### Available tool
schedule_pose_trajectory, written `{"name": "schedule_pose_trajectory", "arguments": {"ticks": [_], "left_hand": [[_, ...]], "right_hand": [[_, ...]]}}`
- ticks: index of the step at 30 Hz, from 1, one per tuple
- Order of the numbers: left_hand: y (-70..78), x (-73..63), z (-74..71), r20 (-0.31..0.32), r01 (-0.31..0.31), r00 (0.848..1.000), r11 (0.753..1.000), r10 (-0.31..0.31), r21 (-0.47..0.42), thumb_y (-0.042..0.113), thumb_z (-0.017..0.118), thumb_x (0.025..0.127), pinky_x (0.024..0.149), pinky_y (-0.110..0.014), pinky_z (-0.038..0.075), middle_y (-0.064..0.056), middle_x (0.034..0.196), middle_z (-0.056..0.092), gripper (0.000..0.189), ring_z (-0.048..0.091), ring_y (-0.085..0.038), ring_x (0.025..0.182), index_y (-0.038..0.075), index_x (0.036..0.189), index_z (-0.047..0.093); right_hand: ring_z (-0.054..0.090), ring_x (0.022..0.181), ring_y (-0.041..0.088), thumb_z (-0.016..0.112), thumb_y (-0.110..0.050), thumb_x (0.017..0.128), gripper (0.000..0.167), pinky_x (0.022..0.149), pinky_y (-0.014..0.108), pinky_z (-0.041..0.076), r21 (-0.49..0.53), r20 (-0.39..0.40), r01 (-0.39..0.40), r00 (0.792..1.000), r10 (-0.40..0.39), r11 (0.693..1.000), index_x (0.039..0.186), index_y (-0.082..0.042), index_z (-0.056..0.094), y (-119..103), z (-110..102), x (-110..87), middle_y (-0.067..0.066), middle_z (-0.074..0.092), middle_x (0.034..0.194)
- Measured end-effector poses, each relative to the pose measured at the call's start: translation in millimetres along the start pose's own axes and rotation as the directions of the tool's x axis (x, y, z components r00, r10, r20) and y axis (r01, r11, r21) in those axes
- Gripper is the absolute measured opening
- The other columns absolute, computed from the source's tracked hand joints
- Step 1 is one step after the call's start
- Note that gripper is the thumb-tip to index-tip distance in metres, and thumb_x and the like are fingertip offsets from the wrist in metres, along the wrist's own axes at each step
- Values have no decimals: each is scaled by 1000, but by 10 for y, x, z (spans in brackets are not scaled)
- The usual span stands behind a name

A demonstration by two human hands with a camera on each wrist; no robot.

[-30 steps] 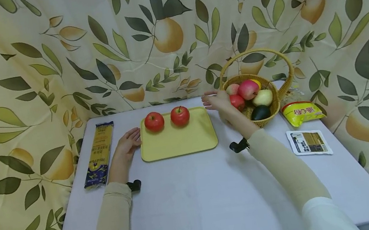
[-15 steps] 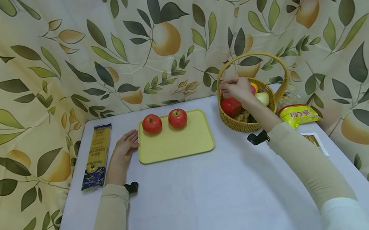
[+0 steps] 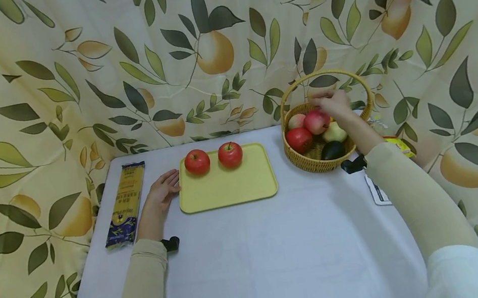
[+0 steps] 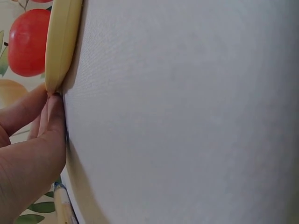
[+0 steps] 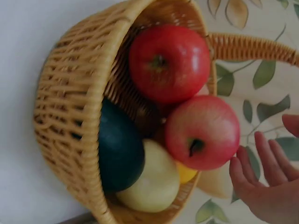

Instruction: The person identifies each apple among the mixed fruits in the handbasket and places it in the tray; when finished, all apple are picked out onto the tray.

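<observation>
Soft even light, faint shadow on tablecloth [image 3: 254, 254], glint on red apple [image 5: 170, 63], right-wrist view perhaps blurred

High, downward head view, closer wrist views of same tray [image 3: 226, 189], basket [image 3: 313, 164]

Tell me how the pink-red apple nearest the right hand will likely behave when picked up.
The pink-red apple looks smooth, so it may be slightly slippery. Its round shape suggests it could roll if pushed. With no dents visible, it is probably firm.
</observation>
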State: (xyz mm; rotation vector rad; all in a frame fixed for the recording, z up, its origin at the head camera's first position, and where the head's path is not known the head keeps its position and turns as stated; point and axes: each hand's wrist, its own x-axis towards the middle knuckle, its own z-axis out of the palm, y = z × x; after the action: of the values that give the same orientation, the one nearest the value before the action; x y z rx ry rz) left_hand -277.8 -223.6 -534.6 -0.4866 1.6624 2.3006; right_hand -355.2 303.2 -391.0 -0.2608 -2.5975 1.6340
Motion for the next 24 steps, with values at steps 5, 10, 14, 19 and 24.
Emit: {"name": "schedule_pose_trajectory", "arguments": {"ticks": [5, 10, 14, 19, 24], "left_hand": [[17, -23, -18, 0, -4, 1000, 1000, 4, -2, -34, 43, 87, 120, -33, 37, -18, 169, 30, 85, 32, -26, 155, 0, 163, 27], [24, -33, -15, 1, 0, 1000, 1000, 0, -17, -35, 43, 86, 120, -33, 38, -18, 168, 31, 86, 33, -25, 155, 1, 163, 28], [10, -20, -16, 14, -6, 1000, 1000, 7, -31, -35, 42, 86, 120, -33, 38, -18, 169, 30, 86, 31, -26, 155, 0, 163, 27], [-5, 0, -27, 12, -5, 1000, 1000, 5, -26, -35, 43, 86, 119, -32, 39, -17, 168, 31, 87, 32, -25, 155, 1, 163, 28], [-17, 23, -34, 5, 0, 1000, 1000, 0, -23, -35, 44, 86, 118, -31, 40, -16, 168, 32, 87, 33, -25, 154, 3, 163, 30]], "right_hand": [[49, 138, 26, 62, -22, 102, 56, 114, 40, 43, -51, 105, -27, 994, 32, 998, 155, -8, 50, 113, -111, 63, 10, 58, 149], [36, 149, 32, 55, -11, 101, 67, 114, 50, 40, -118, 239, -11, 970, 39, 993, 164, -8, 31, 220, -228, 147, 16, 42, 162], [37, 147, 34, 56, -4, 100, 73, 111, 57, 44, -132, 319, -4, 947, 46, 991, 166, -7, 25, 335, -300, 224, 16, 38, 165], [40, 144, 34, 55, 5, 99, 78, 113, 58, 45, -103, 394, -12, 918, 52, 995, 167, -7, 19, 400, -340, 256, 15, 33, 168], [56, 123, 25, 58, 11, 96, 84, 93, 30, 58, -75, 434, -8, 900, 40, 997, 167, -6, 18, 392, -364, 241, 18, 31, 168]]}}
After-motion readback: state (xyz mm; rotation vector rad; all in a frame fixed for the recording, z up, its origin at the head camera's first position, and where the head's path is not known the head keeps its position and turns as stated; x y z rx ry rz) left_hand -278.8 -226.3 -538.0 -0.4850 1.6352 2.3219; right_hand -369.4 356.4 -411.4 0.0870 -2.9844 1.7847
